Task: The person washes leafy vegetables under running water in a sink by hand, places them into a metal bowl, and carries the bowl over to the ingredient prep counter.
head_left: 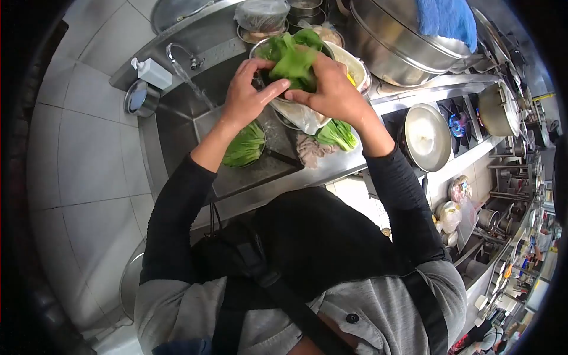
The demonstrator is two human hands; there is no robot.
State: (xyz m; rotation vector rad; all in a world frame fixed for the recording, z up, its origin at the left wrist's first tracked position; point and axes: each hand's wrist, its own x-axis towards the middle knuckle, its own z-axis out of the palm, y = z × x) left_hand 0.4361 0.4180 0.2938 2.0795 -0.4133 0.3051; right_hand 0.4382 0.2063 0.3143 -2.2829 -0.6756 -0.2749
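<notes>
Leafy greens (pixel 294 64), slightly blurred, are between my two hands over a metal bowl at the back of the sink counter. My left hand (pixel 253 90) grips them from the left, its fingertips partly behind the leaves. From the other side my right hand (pixel 332 89) closes on the same greens, thumb toward me. More greens (pixel 244 147) lie in a round container in the sink (pixel 204 127), below my left forearm. Beside my right wrist, a bunch of bok choy (pixel 338 135) rests on the counter near a crumpled brown cloth (pixel 313 150) and clear plastic (pixel 306 120).
Water runs from the faucet (pixel 180 56) into the sink. A white bottle (pixel 152 74) stands at the sink's left corner. To the right are a large steamer pot (pixel 390 41), a pan (pixel 427 137) and a lit gas burner (pixel 457 125).
</notes>
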